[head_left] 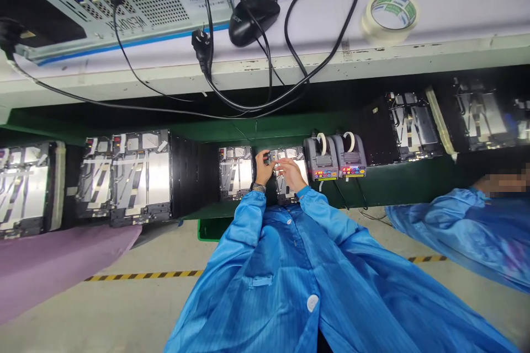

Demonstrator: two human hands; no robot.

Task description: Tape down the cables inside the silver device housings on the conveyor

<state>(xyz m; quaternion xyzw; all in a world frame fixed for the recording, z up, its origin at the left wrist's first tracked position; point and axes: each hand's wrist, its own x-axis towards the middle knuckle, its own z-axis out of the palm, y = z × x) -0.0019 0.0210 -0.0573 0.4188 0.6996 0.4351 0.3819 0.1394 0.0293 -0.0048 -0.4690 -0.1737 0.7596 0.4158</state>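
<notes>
My left hand (pixel 263 169), with a dark band at its wrist, is closed around a small dark part (pixel 268 158) whose kind I cannot make out. My right hand (pixel 292 173) reaches in from the other side, thumb and fingers pinched at that part; anything finer between them is too small to tell. Both hands are above the left side of an open electronic panel unit (pixel 285 194) with silvery plates and a black frame, partly hidden by my right hand. Another such panel unit (pixel 236 173) lies just left of my left hand.
Two grey tape dispensers (pixel 323 159) (pixel 351 155) with lit displays stand right of my hands on the green bench. More panel units (pixel 141 176) (pixel 416 127) lie both ways. Cables, a black mouse (pixel 253 19) and a tape roll (pixel 391 17) occupy the shelf. A co-worker's sleeve (pixel 443 212) is at right.
</notes>
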